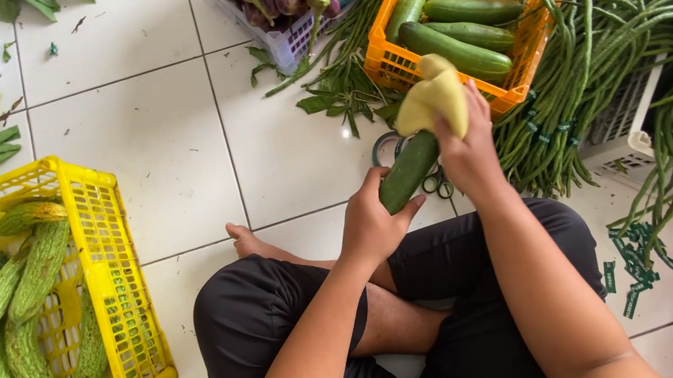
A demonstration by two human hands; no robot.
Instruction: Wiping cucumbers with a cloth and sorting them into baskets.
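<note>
Head view shows the left hand (372,224) grasping a cucumber (408,171) above the lap, while the right hand (469,153) clenches a yellow cloth (432,98) on its upper end. White floor tiles (165,145) lie open between the crates. An orange crate (398,69) holds cucumbers, a yellow crate (106,255) bitter gourds.

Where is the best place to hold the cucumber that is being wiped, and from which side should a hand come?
Grip the cucumber at its lower end, from below-left, as the left hand does. It is long, smooth and tilted, and the right hand presses a yellow cloth on its upper end.
</note>
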